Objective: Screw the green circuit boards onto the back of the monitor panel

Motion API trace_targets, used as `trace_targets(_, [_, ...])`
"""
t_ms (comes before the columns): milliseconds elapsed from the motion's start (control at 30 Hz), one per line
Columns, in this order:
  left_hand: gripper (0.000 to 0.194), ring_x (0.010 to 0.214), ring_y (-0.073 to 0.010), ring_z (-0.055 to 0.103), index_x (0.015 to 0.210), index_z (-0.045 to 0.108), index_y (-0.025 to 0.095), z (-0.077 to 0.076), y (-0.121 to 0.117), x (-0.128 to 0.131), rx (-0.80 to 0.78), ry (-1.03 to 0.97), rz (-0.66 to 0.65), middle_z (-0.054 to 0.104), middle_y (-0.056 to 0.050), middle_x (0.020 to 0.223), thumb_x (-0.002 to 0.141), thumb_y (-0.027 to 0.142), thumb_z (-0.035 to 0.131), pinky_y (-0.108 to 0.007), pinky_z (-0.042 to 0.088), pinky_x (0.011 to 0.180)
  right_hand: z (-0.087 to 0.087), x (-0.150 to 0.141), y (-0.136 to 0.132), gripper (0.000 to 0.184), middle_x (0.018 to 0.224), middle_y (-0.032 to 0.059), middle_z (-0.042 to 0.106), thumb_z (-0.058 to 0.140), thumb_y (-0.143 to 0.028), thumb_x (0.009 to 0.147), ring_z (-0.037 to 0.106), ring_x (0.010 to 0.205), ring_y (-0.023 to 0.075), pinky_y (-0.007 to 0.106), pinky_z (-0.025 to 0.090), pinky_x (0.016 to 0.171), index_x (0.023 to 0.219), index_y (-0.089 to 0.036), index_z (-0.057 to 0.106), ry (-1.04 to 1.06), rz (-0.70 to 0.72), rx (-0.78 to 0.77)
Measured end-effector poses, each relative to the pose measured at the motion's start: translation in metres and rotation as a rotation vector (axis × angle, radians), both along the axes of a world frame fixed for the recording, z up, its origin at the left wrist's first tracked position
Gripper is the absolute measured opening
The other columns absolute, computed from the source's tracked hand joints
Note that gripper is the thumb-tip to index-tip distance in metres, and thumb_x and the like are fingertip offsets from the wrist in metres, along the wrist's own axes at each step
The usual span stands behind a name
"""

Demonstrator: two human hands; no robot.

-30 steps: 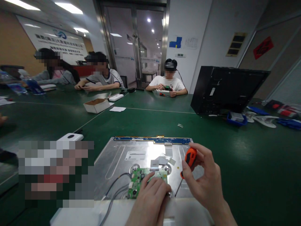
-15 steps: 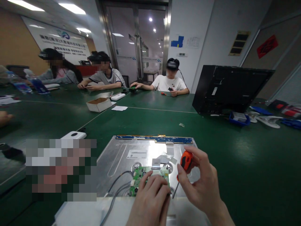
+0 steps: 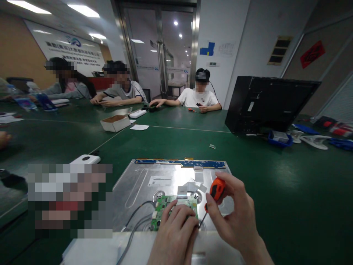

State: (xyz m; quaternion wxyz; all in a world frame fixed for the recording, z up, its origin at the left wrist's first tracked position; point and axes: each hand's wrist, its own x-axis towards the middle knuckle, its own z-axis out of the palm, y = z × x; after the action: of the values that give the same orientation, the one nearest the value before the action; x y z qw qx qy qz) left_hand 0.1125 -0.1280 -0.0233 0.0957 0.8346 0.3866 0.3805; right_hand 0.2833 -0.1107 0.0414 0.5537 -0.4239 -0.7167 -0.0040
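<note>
My left hand [image 3: 176, 230] lies over the green circuit board [image 3: 162, 206], fingers bent and somewhat apart, fingertips near the board's right side; its thumb is hidden. An orange and black screwdriver [image 3: 217, 189] is pinched in my right hand [image 3: 234, 209], its shaft slanting down to the board's lower right corner beside my left fingertips. What the tip touches is too small to tell. Beneath the board is a silvery metal display panel [image 3: 132, 187], with a blue circuit strip [image 3: 165, 162] along its far edge. Grey cables [image 3: 135, 230] run from the board's left side toward me.
A black monitor housing [image 3: 264, 106] stands back right, near a blue tray [image 3: 280, 140]. A white box [image 3: 115, 123] and white paper [image 3: 139, 127] lie ahead on the green table [image 3: 176, 143]. Co-workers sit across; one person [image 3: 200, 96] reaches sideways. A white device [image 3: 86, 159] lies left.
The screwdriver and my right hand have shifted left and slightly down, bringing the tip to the board's corner. My left hand stays on the board. The person opposite has stretched an arm out sideways.
</note>
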Motion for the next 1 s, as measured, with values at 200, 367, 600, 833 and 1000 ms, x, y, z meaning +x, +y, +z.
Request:
trace_targets(200, [0.020, 0.095, -0.0204, 0.063, 0.092, 0.061, 0.022, 0.0023, -0.0006, -0.0003, -0.008, 0.037, 0.026, 0.067, -0.001, 0.095, 0.094, 0.008, 0.047, -0.047, 0.036, 0.109, -0.0021, 0.0013, 0.0006, 0.041, 0.080, -0.0007, 0.063, 0.056, -0.021, 0.090, 0.063, 0.056, 0.0147, 0.028, 0.054, 0.052, 0.130, -0.023, 0.045, 0.002, -0.013, 0.000])
trace_targets(367, [0.016, 0.097, -0.0214, 0.062, 0.094, 0.061, 0.022, 0.0041, -0.0014, -0.0009, -0.030, 0.020, 0.018, 0.067, -0.002, 0.096, 0.093, 0.011, 0.049, -0.048, 0.035, 0.110, -0.0034, -0.0002, 0.0004, 0.042, 0.084, 0.0010, 0.064, 0.057, -0.020, 0.090, 0.064, 0.058, 0.0148, 0.028, 0.056, 0.053, 0.131, -0.023, 0.045, 0.013, -0.006, 0.025])
trace_targets(600, [0.021, 0.096, -0.0208, 0.063, 0.095, 0.061, 0.023, -0.0011, 0.0010, 0.0001, -0.035, 0.018, 0.010, 0.067, 0.000, 0.096, 0.091, 0.007, 0.048, -0.048, 0.034, 0.110, -0.0016, -0.0021, -0.0017, 0.038, 0.082, 0.0008, 0.066, 0.056, -0.021, 0.092, 0.062, 0.054, 0.0143, 0.028, 0.054, 0.050, 0.128, -0.022, 0.045, -0.066, -0.028, 0.041])
trace_targets(833, [0.021, 0.094, -0.0215, 0.064, 0.094, 0.060, 0.022, -0.0014, 0.0024, 0.0003, 0.019, 0.045, 0.018, 0.068, -0.002, 0.095, 0.089, 0.006, 0.047, -0.048, 0.039, 0.109, 0.0027, -0.0037, 0.0000, 0.039, 0.084, 0.0016, 0.069, 0.053, -0.016, 0.091, 0.064, 0.056, 0.0144, 0.026, 0.055, 0.051, 0.129, -0.021, 0.044, -0.109, 0.077, 0.051])
trace_targets(1000, [0.021, 0.096, -0.0228, 0.064, 0.094, 0.059, 0.023, -0.0007, 0.0022, -0.0001, 0.010, 0.050, 0.018, 0.068, -0.003, 0.095, 0.089, 0.007, 0.046, -0.049, 0.041, 0.108, 0.0014, -0.0028, -0.0033, 0.038, 0.086, 0.0030, 0.071, 0.052, -0.017, 0.092, 0.066, 0.059, 0.0157, 0.027, 0.056, 0.052, 0.128, -0.022, 0.043, -0.124, 0.086, 0.066])
